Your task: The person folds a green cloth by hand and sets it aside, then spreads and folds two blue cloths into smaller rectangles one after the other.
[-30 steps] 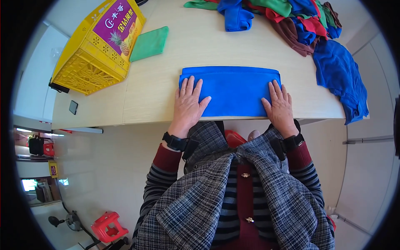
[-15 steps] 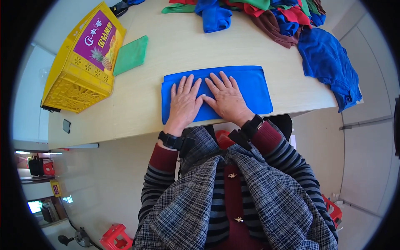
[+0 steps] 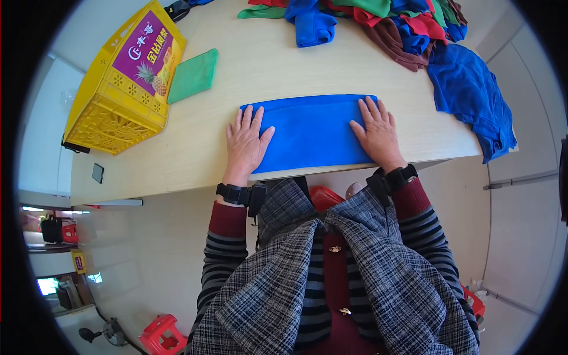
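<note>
A blue cloth [image 3: 310, 133], folded into a flat rectangle, lies near the table's front edge. My left hand [image 3: 244, 145] rests flat on its left end, with the fingers stretched out. On the right end lies my right hand [image 3: 379, 135], also flat with its fingers extended. Neither hand grips anything; both press on the cloth from above. The middle of the cloth shows between them, smooth, with a fold line along its far edge.
Left on the table [image 3: 195, 139] stands a yellow crate [image 3: 118, 112] with a purple panel, beside a folded green cloth [image 3: 193, 77] and a phone [image 3: 97, 173]. Jumbled coloured cloths [image 3: 408, 29] lie at the far right; a blue cloth [image 3: 473, 94] hangs over the right edge.
My hands have slid apart from the middle of the blue cloth to its two ends. The cloth looks flatter and smoother, its left end under my left hand.
</note>
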A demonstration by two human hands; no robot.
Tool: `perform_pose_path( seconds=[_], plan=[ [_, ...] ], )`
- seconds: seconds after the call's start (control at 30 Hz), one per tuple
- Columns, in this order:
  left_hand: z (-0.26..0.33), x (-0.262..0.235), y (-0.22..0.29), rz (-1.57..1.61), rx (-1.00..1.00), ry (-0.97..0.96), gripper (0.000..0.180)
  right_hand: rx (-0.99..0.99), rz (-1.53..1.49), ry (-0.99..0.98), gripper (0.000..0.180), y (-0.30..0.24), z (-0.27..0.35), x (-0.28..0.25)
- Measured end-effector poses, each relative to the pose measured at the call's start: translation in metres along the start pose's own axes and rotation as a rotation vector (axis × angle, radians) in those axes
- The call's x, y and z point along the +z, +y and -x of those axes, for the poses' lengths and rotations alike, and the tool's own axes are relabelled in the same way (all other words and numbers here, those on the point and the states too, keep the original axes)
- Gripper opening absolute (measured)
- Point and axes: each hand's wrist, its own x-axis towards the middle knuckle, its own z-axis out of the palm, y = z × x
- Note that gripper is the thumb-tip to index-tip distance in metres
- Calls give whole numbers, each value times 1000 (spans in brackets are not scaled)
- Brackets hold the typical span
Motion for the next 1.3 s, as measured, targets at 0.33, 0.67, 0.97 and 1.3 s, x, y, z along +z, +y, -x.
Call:
perform_pose_path(
  seconds=[0.33, 0.67, 0.97, 1.3],
  plan=[
    [-10, -17, -17, -118, 89, 142, 51, 22, 191, 89, 66, -17, 8, -18],
    [-45, -30, -20, 254, -115, -111, 30, -31, -3, 16, 70, -28, -2, 1],
    [-48, -2, -51, 569, -167, 12, 26, -41, 5, 3, 72, -38, -1, 1],
    [-31, -12, 3, 146, -268, 147, 33, -36, 8, 25, 71, -34, -1, -1]
  ],
)
